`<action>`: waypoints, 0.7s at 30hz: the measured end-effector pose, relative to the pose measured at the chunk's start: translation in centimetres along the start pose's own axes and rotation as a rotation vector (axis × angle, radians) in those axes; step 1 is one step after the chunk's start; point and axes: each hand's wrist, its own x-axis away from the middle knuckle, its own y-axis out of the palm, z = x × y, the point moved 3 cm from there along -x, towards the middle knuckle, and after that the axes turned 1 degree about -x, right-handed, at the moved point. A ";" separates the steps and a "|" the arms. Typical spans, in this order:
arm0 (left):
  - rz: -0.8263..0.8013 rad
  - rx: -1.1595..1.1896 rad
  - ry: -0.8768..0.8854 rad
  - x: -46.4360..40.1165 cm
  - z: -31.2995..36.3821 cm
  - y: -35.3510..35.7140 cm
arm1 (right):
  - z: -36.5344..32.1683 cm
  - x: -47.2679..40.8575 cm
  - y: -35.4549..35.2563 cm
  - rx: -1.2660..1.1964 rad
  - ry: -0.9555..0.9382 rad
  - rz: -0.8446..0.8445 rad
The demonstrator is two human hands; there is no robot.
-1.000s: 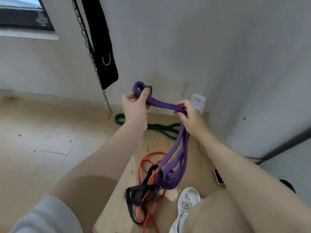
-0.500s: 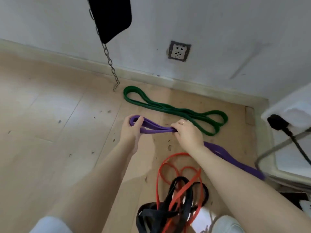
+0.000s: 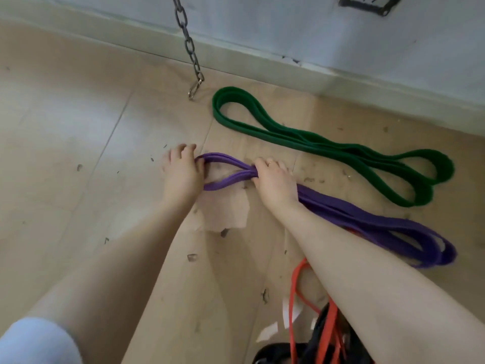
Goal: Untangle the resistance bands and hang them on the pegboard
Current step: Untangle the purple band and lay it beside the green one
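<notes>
Fingers of both hands grip the purple band on the floor

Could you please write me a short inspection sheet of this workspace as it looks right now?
Surface: light wooden floor, scuffed, with dark flecks and torn paper scraps.
Job's things: folded purple rubber resistance band laid flat; folded green rubber resistance band beside it, apart; orange band tangled with black straps.
Clutter: nothing seen beyond the scraps.
Grippers: left hand and right hand both grip the purple band's left end.
Cables: nothing seen.
Surroundings: metal chain with end clip hanging by the white wall; pegboard not in view.
</notes>
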 end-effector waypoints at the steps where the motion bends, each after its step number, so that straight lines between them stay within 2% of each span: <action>1: -0.021 -0.055 0.120 0.6 1.1 0.3 | 0.2 0.1 0.3 0.009 -0.017 -0.024; 4: -0.118 -0.163 0.535 3.2 5.1 2.3 | 1.2 1.1 -0.5 0.071 -0.122 -0.070; 6: -0.121 -0.210 0.710 4.9 7.5 4.0 | 2.9 2.7 -2.1 0.073 -0.143 -0.093; 9: -0.093 -0.228 0.773 6.6 10.1 5.6 | 8.5 7.1 -4.5 -0.019 -0.024 -0.083; 13: -0.125 -0.287 0.874 9.4 11.9 7.5 | 17.7 14.6 -6.9 0.014 0.224 0.006; 16: -0.070 -0.339 0.933 11.6 13.0 9.0 | 22.1 18.9 -6.8 0.026 0.401 0.031; 21: -0.117 -0.381 0.877 13.2 14.7 10.1 | 24.1 19.7 -5.6 0.064 0.449 0.052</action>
